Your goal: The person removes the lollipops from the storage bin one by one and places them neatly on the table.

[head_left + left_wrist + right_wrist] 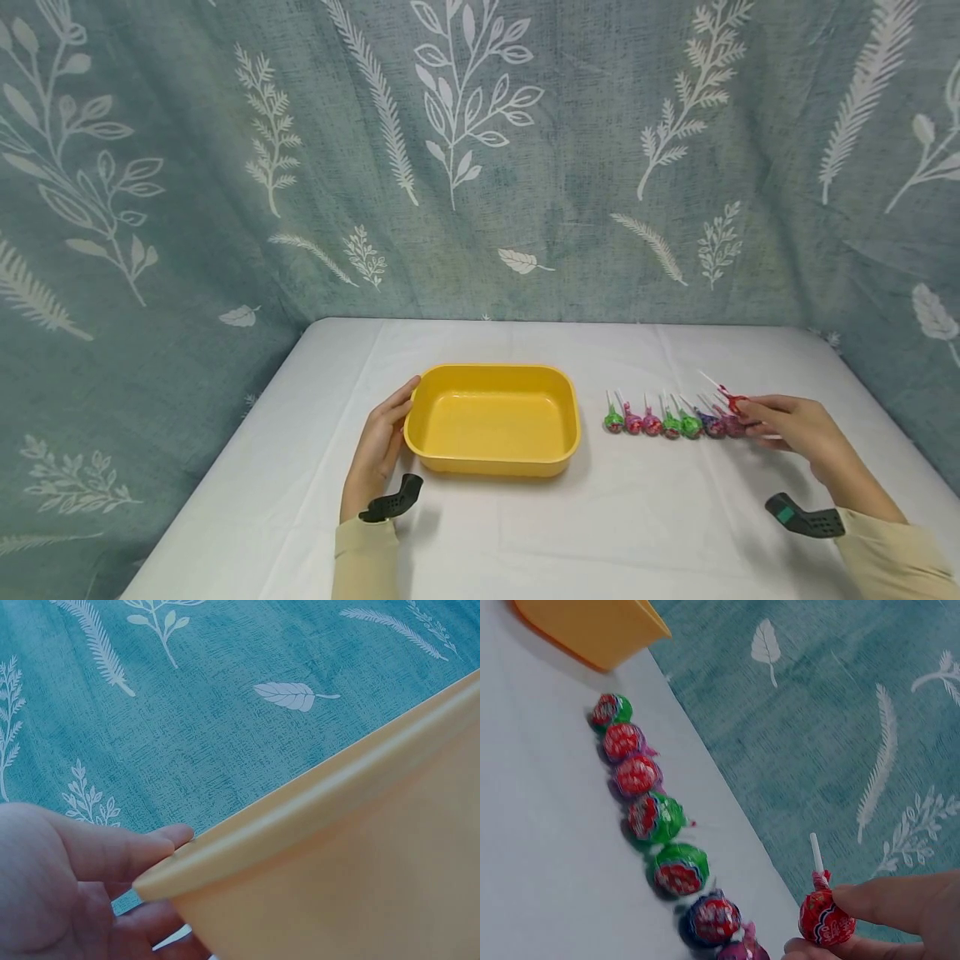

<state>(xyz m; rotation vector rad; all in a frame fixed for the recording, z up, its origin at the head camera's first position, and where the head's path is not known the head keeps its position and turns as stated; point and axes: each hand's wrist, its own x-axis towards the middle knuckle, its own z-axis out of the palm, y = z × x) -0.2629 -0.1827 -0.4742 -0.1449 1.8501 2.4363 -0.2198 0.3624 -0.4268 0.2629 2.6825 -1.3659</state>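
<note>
My right hand pinches a red-wrapped lollipop between thumb and fingers, its white stick pointing up and away. In the head view it is over the right end of a row of lollipops on the white cloth. This row has green, pink, dark blue and purple wrappers, with sticks towards the back. At the left side of a yellow plastic tub, my left hand rests with its fingers against the outer wall and rim. The tub's inside holds nothing.
A white cloth covers the table. Behind it and along both sides hangs a green-blue curtain with white leaf prints. The lollipop row begins a short distance right of the tub. A black device is on each wrist.
</note>
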